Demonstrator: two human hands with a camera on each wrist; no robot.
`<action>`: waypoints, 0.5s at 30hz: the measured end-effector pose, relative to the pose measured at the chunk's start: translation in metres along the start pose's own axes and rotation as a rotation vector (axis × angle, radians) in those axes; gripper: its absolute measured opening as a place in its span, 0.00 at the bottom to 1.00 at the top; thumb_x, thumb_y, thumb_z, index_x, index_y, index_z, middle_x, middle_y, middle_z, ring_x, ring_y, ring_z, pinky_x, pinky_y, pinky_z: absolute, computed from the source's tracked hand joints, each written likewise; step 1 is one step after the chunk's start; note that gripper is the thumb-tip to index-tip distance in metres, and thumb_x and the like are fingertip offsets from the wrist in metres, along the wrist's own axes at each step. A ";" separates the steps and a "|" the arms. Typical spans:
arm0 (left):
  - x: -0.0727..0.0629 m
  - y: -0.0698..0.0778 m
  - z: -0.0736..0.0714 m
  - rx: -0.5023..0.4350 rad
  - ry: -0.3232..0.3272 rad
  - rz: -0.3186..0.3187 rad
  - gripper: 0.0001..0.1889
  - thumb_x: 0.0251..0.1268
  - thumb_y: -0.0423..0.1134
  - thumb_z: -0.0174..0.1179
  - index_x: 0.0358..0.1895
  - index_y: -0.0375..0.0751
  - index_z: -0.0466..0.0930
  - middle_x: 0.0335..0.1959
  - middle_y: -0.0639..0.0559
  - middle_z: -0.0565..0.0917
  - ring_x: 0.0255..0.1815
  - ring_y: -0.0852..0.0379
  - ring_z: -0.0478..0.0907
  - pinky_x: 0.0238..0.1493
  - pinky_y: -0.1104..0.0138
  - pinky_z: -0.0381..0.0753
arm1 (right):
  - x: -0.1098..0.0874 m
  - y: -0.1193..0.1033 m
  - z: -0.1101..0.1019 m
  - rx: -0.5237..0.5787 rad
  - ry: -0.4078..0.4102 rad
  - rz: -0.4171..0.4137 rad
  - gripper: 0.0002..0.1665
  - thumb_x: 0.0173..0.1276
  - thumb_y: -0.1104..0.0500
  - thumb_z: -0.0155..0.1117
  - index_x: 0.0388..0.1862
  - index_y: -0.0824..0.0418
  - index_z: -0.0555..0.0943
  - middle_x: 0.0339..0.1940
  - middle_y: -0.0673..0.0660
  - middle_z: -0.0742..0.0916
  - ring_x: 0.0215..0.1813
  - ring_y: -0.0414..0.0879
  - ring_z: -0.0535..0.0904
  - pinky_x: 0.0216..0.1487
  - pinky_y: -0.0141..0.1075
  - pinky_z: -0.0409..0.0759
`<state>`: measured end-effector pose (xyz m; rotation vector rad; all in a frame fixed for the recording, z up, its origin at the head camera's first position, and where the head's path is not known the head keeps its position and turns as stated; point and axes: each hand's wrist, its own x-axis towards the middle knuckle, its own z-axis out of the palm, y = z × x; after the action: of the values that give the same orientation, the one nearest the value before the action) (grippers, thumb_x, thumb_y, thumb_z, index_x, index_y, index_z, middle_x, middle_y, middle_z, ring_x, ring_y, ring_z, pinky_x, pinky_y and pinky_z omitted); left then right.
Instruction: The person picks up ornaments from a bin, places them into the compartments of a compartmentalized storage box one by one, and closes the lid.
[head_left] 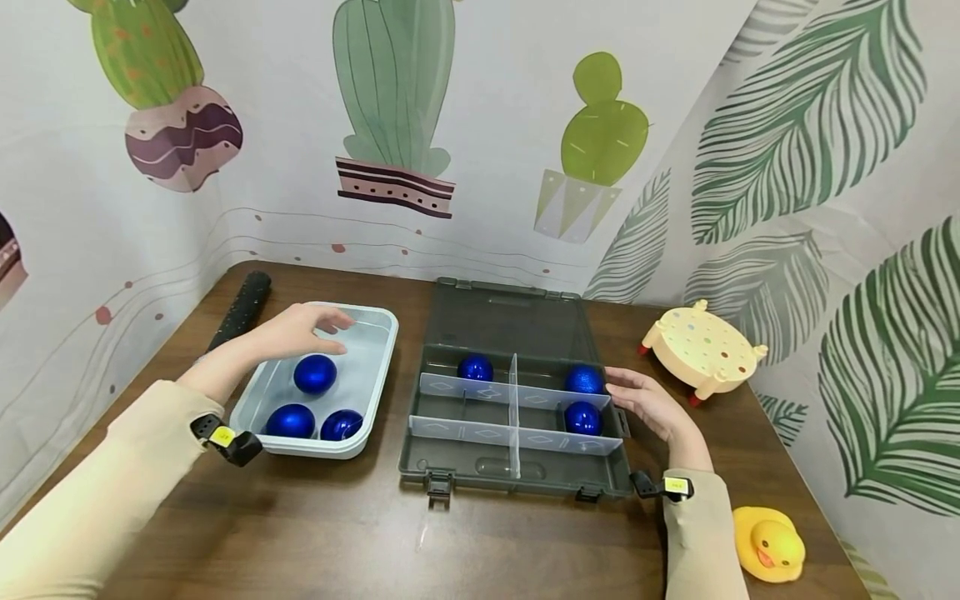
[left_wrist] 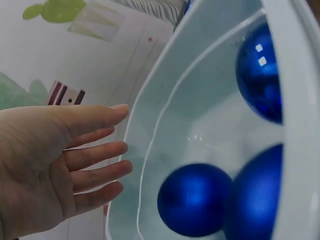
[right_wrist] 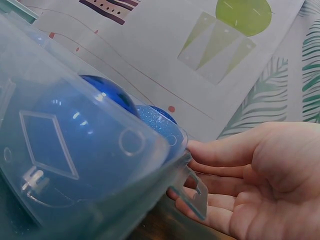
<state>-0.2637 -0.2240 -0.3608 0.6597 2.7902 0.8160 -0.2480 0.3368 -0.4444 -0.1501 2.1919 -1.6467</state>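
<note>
My left hand [head_left: 303, 331] hovers over a pale blue tray [head_left: 384, 375], its fingers loosely bent with nothing between them. Three blue balls lie in the tray: a matte ball [head_left: 315, 374] under the hand, another matte ball [head_left: 290, 422] nearer me, and a shiny ball [head_left: 342, 425] in the near right corner. A grey see-through case [head_left: 517, 483] lies with its lid folded back. Clear dividers split it; blue balls sit in the back left [head_left: 476, 367], back right [head_left: 585, 380] and middle right [head_left: 583, 418] compartments. My right hand [head_left: 651, 400] touches the case's right side, thumb at the rim.
A cream toy stool [head_left: 707, 350] with red-tipped legs stands at the back right. A yellow rubber duck [head_left: 769, 544] sits beside my right forearm. Behind the tray lies a black speckled roll [head_left: 243, 307]. A printed cloth [head_left: 495, 125] hangs along the table's far edge.
</note>
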 end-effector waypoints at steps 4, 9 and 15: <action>-0.004 -0.007 0.000 0.002 -0.040 -0.020 0.26 0.63 0.43 0.65 0.61 0.31 0.75 0.59 0.33 0.79 0.59 0.35 0.77 0.57 0.43 0.76 | 0.000 0.000 0.000 0.003 0.000 0.002 0.37 0.76 0.59 0.50 0.74 0.77 0.52 0.75 0.77 0.58 0.50 0.23 0.75 0.55 0.21 0.74; -0.004 -0.014 0.002 0.011 -0.150 -0.014 0.30 0.63 0.43 0.66 0.62 0.26 0.72 0.60 0.30 0.77 0.60 0.31 0.74 0.58 0.42 0.75 | 0.000 0.000 0.000 0.005 0.006 0.000 0.37 0.76 0.60 0.51 0.74 0.77 0.52 0.75 0.77 0.58 0.50 0.24 0.75 0.54 0.20 0.74; -0.003 -0.021 0.009 0.052 -0.266 -0.008 0.33 0.59 0.43 0.69 0.62 0.25 0.71 0.60 0.28 0.76 0.61 0.29 0.72 0.60 0.42 0.73 | 0.001 0.001 0.000 0.007 0.007 0.000 0.37 0.76 0.60 0.51 0.74 0.77 0.52 0.75 0.77 0.58 0.50 0.24 0.75 0.54 0.20 0.74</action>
<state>-0.2668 -0.2371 -0.3798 0.7078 2.5780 0.6060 -0.2483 0.3371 -0.4458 -0.1424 2.1910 -1.6568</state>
